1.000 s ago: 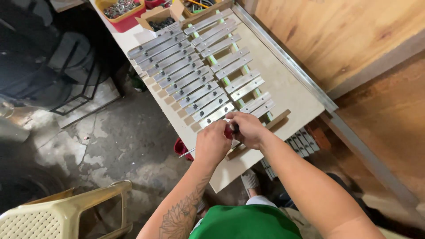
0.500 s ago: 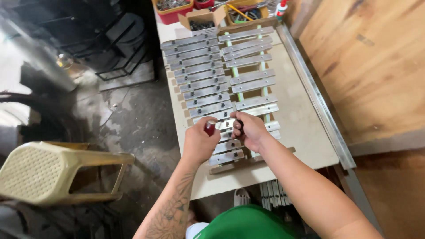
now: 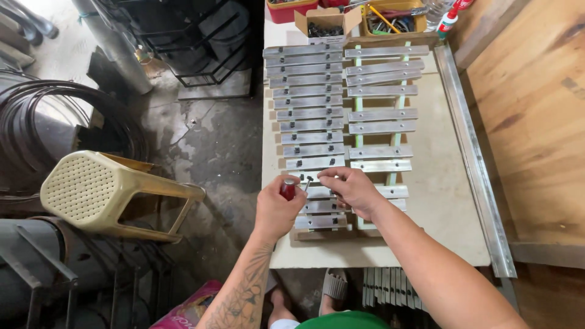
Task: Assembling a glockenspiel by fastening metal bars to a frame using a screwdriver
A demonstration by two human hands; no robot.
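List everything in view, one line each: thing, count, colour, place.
Flat metal bars: two columns, count unclear, silver, on pale green rails across the table.
White worktable: one, centre.
Red-handled screwdriver: one, in the left hand, at the near bars.
Small open cardboard box: one, brown, far table edge.
Red plastic tray: one, far edge, left of the box.
Beige plastic stool: one, tipped on its side, on the floor at left.
Coiled black hose: one, floor, far left.
Long metal angle strip: one, silver, along the table's right side.
Left hand: fingers shut around the screwdriver.
Right hand: fingers pinched together over a near bar.
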